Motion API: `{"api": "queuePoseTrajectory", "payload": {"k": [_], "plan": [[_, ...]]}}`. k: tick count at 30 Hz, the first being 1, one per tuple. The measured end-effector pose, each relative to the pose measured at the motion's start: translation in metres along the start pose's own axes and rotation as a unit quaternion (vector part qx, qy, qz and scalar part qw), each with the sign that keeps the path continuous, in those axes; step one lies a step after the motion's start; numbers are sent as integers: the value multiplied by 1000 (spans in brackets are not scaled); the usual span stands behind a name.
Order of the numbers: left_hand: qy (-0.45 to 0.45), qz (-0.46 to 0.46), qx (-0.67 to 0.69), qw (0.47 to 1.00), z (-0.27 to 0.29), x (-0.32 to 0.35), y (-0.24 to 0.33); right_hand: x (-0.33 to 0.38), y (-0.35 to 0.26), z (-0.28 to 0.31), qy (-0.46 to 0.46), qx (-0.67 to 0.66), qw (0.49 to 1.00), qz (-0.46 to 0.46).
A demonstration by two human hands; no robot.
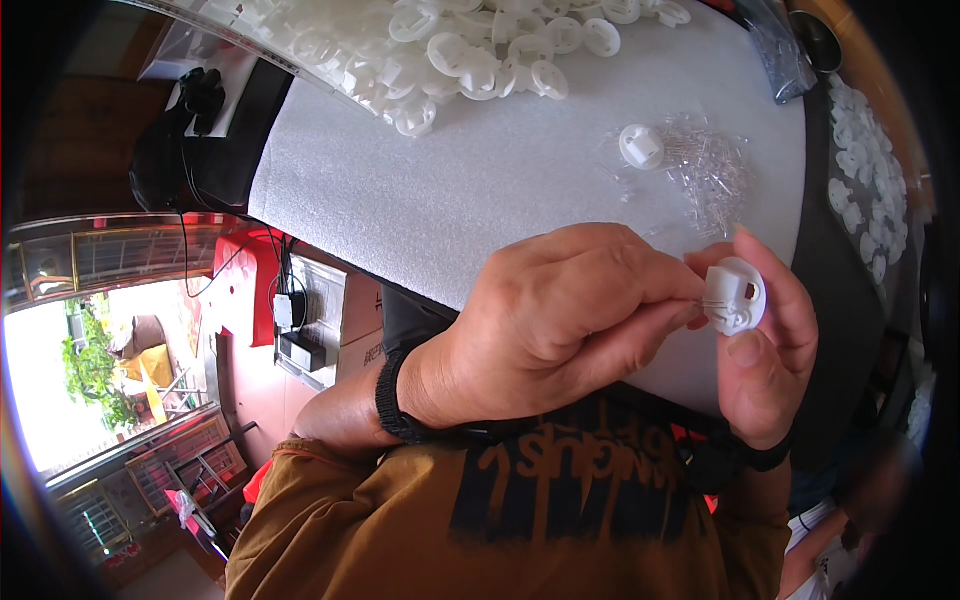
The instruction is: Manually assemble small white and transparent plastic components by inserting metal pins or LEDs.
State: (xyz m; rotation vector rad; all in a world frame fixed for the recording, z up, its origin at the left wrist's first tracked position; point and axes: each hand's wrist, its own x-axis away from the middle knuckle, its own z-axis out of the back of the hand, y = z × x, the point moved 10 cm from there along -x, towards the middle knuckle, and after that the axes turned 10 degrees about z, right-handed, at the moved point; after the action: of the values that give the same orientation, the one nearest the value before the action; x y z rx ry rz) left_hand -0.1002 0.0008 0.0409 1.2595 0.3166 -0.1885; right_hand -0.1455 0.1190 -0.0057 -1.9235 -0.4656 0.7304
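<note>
My right hand (770, 350) holds a small round white plastic part (738, 294) between thumb and fingers, just above the near edge of the white foam-topped table (450, 190). My left hand (560, 315) pinches a thin clear wire-legged piece (705, 301) against the side of that part. A loose scatter of the same clear pieces (712, 170) lies on the foam beyond my hands, with one more white round part (641, 146) beside it.
A large heap of white round parts (470, 45) covers the far side of the table. More white parts (860, 170) lie on a dark surface at the right. A dark clear bag (780, 50) sits at the far right corner. A black cap (190, 120) rests left of the table.
</note>
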Motion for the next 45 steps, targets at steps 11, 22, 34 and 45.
{"api": "queuePoseTrajectory", "payload": {"k": [11,22,34,45], "plan": [[2,-7,-18,1000,0,1,0,-1,3,-1,-11,-12,1000,-5],[-12,28,-25,999,0,3,-2,-6,-17,-2,-87,141,984,70],[-65,97,-7,993,-5,0,-14,-9,-37,-20,-201,327,905,183],[-53,60,-106,991,-7,2,-6,-12,-33,-22,-197,372,893,158]]}}
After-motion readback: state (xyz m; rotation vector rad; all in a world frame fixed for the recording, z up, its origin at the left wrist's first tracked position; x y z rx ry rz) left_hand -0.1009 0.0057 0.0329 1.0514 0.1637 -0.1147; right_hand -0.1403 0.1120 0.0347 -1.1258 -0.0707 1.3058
